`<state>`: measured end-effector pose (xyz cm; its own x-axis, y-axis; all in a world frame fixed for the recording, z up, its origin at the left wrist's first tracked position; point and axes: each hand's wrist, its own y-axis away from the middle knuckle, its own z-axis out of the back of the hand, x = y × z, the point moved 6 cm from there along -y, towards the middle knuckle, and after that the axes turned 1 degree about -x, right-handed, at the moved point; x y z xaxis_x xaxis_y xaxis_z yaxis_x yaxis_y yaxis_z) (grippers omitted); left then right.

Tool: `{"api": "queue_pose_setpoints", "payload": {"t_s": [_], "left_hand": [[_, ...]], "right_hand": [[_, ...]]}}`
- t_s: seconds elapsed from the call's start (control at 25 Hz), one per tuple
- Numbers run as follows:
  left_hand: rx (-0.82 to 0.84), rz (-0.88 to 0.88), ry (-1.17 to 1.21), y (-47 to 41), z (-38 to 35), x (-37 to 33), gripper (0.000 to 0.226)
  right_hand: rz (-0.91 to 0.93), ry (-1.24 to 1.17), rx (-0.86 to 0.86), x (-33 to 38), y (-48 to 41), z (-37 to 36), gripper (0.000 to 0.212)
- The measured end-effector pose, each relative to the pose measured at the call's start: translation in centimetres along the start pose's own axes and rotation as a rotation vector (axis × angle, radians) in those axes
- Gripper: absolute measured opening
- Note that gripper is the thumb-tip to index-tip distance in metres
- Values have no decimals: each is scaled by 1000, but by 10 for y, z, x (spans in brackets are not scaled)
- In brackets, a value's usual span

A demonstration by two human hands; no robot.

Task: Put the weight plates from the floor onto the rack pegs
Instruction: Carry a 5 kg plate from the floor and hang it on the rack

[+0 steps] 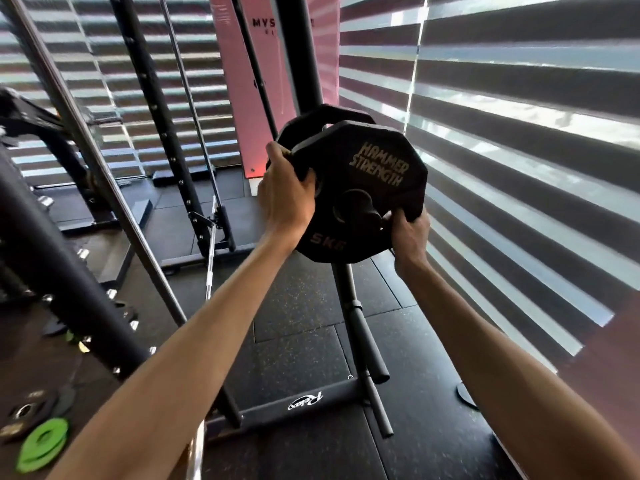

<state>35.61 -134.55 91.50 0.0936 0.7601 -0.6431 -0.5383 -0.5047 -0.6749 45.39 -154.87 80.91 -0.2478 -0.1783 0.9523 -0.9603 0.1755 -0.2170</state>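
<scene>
**A:** How far along is the person?

**B:** Partway, it seems. A black 5 kg plate [377, 161] is up at the rack's top peg [360, 206]. The peg's end shows through its centre hole, so the plate looks to be going on but is not yet pushed home.

**A:** And the hands?

**B:** The left hand [285, 199] is curled round the plate's left edge. The right hand [408, 233] grips its lower right edge, fingers wrapped over the rim. Between them they carry the weight.

**A:** Is anything racked already?

**B:** A second black plate [325, 119] sits just behind the held one, at the same height on the upright [343, 285]. Whether it shares this peg or hangs from one on the far side cannot be told.

**A:** What about the other pegs?

**B:** The lower pegs [367, 337] slanting out from the upright hold nothing.

**A:** What is left to do?

**B:** On the floor [294, 306] at the far left lie green plates [45, 445], and just beside them a few small dark plates [27, 410]. Those probably need racking too, so the job looks well short of finished.
</scene>
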Motion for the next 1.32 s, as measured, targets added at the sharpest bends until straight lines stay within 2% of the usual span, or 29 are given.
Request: {"api": "queue_pose_setpoints", "payload": {"t_s": [0.2, 0.52, 0.64, 0.8, 0.92, 1.04, 1.16, 1.32], "left_hand": [[7, -17, -47, -29, -16, 3, 36], [-20, -67, -181, -55, -32, 4, 43], [-3, -94, -124, -52, -31, 5, 43], [-15, -144, -51, -37, -24, 22, 53], [-106, -124, -123, -4, 1, 58, 48], [-40, -68, -219, 40, 34, 124, 41], [34, 94, -317, 78, 82, 205, 26], [80, 417, -475, 129, 195, 322, 10]], "right_hand": [[-110, 114, 28, -23, -31, -22, 14], [-231, 128, 177, -43, -49, -45, 28], [-244, 100, 220, -49, -42, -45, 46], [-371, 70, 277, -89, 5, -56, 55], [-465, 97, 373, -124, 67, -82, 51], [-555, 153, 556, -158, 137, -129, 48], [-572, 223, 707, -182, 201, -186, 49], [-519, 344, 945, -209, 307, -285, 48]]}}
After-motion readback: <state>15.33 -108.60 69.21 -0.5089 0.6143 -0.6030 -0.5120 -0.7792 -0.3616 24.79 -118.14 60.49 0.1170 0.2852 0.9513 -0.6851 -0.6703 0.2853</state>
